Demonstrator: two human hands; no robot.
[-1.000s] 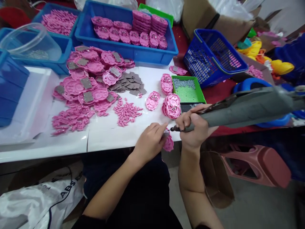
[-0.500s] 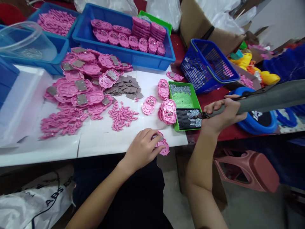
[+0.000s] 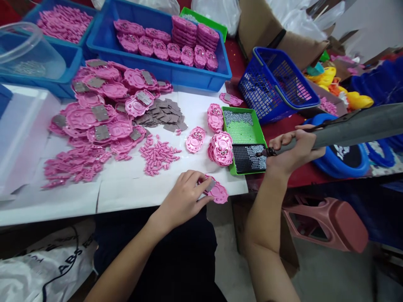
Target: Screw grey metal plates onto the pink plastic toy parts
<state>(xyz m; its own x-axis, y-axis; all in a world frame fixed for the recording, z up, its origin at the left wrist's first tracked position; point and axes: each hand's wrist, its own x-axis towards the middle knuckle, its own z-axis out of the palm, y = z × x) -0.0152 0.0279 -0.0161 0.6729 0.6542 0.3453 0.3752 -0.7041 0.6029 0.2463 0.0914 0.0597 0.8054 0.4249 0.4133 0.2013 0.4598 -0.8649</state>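
My left hand (image 3: pixel 185 197) pinches a pink plastic part (image 3: pixel 217 191) with a grey plate on it, at the near edge of the white table (image 3: pixel 126 188). My right hand (image 3: pixel 291 151) grips a grey powered screwdriver (image 3: pixel 343 130). Its tip rests over the dark screw grid at the near end of a green tray (image 3: pixel 244 134). Small silver screws lie in that tray. A short stack of finished pink parts (image 3: pixel 220 147) sits just left of the tray.
Heaps of pink parts with grey plates (image 3: pixel 103 109), loose grey plates (image 3: pixel 163 114) and small pink pegs (image 3: pixel 157 153) cover the table. Blue bins (image 3: pixel 157 69) of pink parts stand behind. A blue basket (image 3: pixel 280 84) and a pink stool (image 3: pixel 327 218) are on the right.
My right hand carried the screwdriver from the held pink part over to the green tray. My left hand laid the part down flatter at the table's edge.
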